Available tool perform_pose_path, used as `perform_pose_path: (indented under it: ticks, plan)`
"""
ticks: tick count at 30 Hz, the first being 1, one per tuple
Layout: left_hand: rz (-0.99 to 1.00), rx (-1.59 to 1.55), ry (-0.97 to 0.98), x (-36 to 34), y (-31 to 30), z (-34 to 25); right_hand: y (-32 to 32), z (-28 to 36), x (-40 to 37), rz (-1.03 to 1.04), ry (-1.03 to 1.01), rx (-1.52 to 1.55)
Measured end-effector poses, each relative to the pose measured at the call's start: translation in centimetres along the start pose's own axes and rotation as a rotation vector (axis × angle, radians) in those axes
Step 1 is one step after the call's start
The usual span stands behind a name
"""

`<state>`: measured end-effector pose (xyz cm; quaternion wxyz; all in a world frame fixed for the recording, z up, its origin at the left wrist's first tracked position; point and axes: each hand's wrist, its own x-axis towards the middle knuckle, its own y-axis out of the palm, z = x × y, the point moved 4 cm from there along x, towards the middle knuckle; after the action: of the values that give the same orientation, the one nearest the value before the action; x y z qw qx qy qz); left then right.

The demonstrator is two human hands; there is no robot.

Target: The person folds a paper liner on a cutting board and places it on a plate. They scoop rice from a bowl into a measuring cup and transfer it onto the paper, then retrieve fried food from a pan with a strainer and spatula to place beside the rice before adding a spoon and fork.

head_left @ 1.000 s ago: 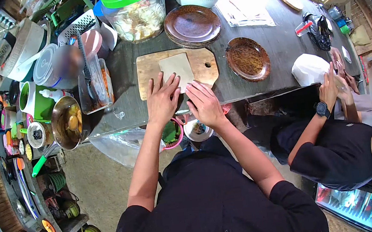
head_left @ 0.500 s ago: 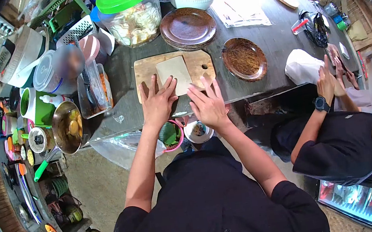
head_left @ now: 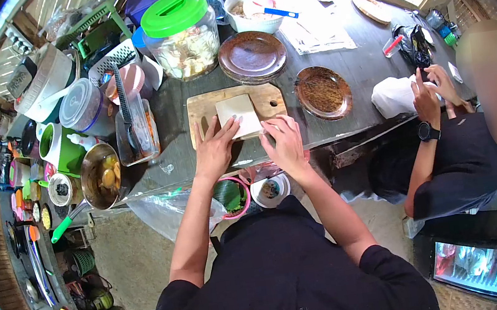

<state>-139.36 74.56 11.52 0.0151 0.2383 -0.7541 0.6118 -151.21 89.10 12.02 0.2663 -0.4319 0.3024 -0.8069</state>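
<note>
A pale square sheet (head_left: 239, 112) lies on a wooden cutting board (head_left: 201, 106) on the dark table. My left hand (head_left: 215, 149) rests flat on the board, fingers spread, fingertips on the sheet's lower left edge. My right hand (head_left: 286, 140) sits at the board's lower right corner, fingers touching the sheet's lower right edge. Neither hand grips anything.
Brown plates (head_left: 252, 55) and a woven plate (head_left: 323, 91) stand beyond the board. A green-lidded jar (head_left: 181, 32), a clear box (head_left: 135, 129) and a metal bowl (head_left: 100, 176) crowd the left. Another person (head_left: 449, 153) sits at right, hands by a white bag (head_left: 393, 97).
The view shifted and the board sits closer. My right hand came down from a raised, spread pose onto the sheet's lower right edge. The other person's hands moved up over the table.
</note>
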Motion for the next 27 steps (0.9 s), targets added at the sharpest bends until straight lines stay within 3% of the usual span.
perform_pose_path:
  ticks: [2, 3, 5, 7, 9, 10, 15, 17, 18, 20, 21, 23, 27]
  plan:
    - [-0.019, -0.103, 0.002, 0.2, -1.3, -0.3, 0.4, -0.7, -0.1, -0.069, 0.202, 0.161]
    - [-0.02, -0.103, 0.007, 0.3, -1.8, -0.5, 0.2, -0.5, 0.1, -0.073, 0.203, 0.16]
    - [-0.021, -0.021, 0.07, 0.6, -2.4, -1.1, 0.5, -1.6, 0.1, -0.01, 0.583, 0.514]
    - [-0.031, -0.005, 0.104, 0.7, -3.2, -2.0, -0.2, -1.2, 0.6, -0.025, 0.49, 0.466]
    - [-0.042, 0.01, 0.136, 1.0, -3.7, -2.4, 0.4, -2.1, 0.5, 0.016, 0.79, 0.782]
    - [-0.046, 0.026, 0.132, 0.8, -3.8, -2.3, -1.2, -1.1, 1.4, -0.094, 0.803, 1.012]
    - [-0.083, 0.071, 0.149, 0.4, -4.8, -3.0, -2.8, 0.5, 2.3, 0.016, 0.75, 0.905]
    - [-0.117, -0.239, 0.082, 0.2, -4.5, -2.5, -2.5, 0.6, 2.2, 0.041, 0.729, 0.952]
    - [-0.12, -0.239, 0.077, 0.0, -4.6, -2.8, -2.3, 0.6, 2.1, 0.021, 0.746, 1.075]
    - [-0.343, -0.659, -0.247, -0.5, -5.0, -2.3, -2.0, 0.6, 2.1, 0.005, 0.759, 1.197]
    - [-0.343, -0.661, -0.251, -0.5, -4.6, -2.3, -2.0, 0.7, 2.0, -0.02, 0.75, 1.217]
    - [-0.582, -1.191, -0.401, -0.5, -3.1, -0.9, -2.0, 0.9, 2.0, -0.043, 0.739, 1.235]
    - [-0.525, -1.226, -0.363, -0.3, -2.9, -0.2, -2.0, 1.5, 2.3, -0.023, 0.699, 1.143]
